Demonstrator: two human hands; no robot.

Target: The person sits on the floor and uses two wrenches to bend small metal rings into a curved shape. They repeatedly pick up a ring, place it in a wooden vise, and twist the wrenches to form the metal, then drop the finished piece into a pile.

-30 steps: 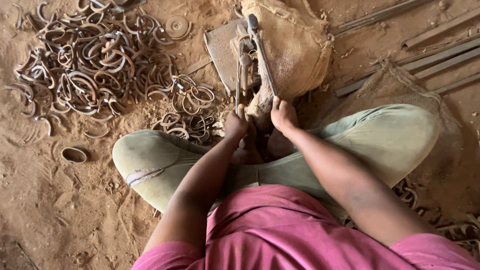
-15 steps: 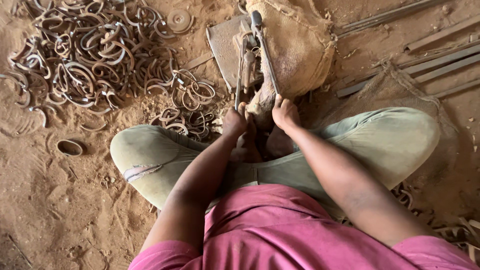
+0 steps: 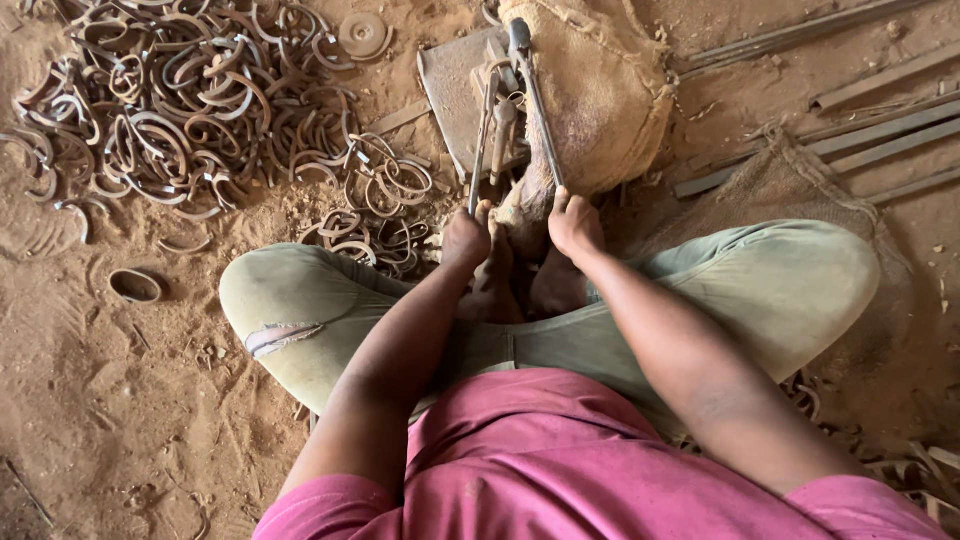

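Mid-press on long-handled bending tool (image 3: 515, 110), bolted to plate beside burlap sack (image 3: 600, 90); left hand (image 3: 466, 238) and right hand (image 3: 574, 222) each clamped on a handle; next likely needs steady squeeze; bent rings (image 3: 190, 110) heaped left.

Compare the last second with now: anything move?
Hardly anything. Left hand and right hand keep their grip on the two long metal handles of the tool on the plate; nothing taken up or let go. The view drifts slightly. Pile of bent rings, sack and rods lie as before.
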